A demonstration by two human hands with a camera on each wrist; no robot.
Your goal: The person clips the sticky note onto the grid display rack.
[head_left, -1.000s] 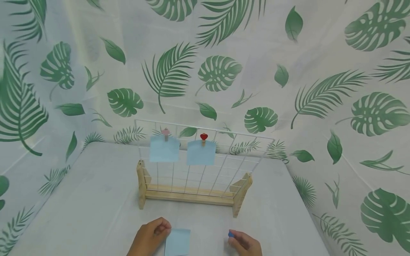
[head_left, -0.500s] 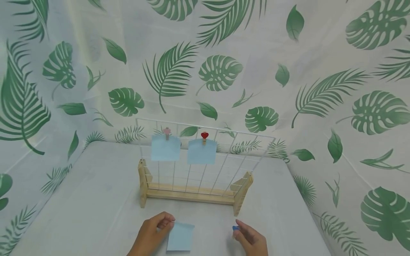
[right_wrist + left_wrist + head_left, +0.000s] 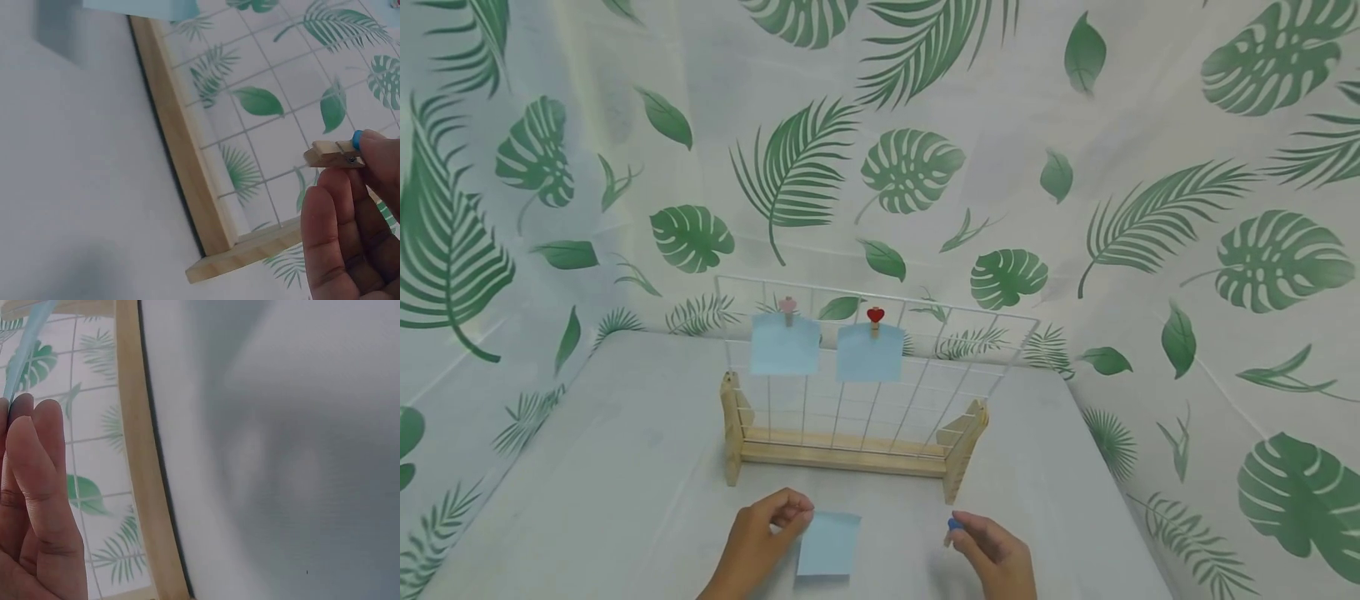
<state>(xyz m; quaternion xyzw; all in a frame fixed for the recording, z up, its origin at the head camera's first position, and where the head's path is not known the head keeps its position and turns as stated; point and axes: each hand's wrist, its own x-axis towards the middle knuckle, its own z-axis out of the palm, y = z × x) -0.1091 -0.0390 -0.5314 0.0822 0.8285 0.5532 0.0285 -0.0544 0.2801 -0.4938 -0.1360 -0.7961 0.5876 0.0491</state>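
My left hand (image 3: pixel 763 537) pinches a light blue paper square (image 3: pixel 829 546) by its upper left corner, between thumb and fingers. In the left wrist view only a thin edge of that paper (image 3: pixel 28 347) shows above the fingertips. My right hand (image 3: pixel 996 550) holds a small wooden clothespin (image 3: pixel 334 154) with a blue decoration by its rear end; the clip's wooden tip points away from the fingers. Both hands are in front of a white wire grid rack (image 3: pixel 917 392). Two blue paper squares hang on it, the left one (image 3: pixel 785 346) and the right one (image 3: pixel 870 354).
A pink clothespin (image 3: pixel 788 310) and a red heart clothespin (image 3: pixel 876 318) hold the hanging papers. Wooden feet and a wooden bar (image 3: pixel 842 458) support the grid on the white table (image 3: pixel 625 433). Leaf-patterned cloth (image 3: pixel 985 167) stands behind and at the sides.
Both hands have moved slightly forward, toward the rack, and a little right. The blue paper in the left hand has come along, and the clothespin now shows more clearly in the right.
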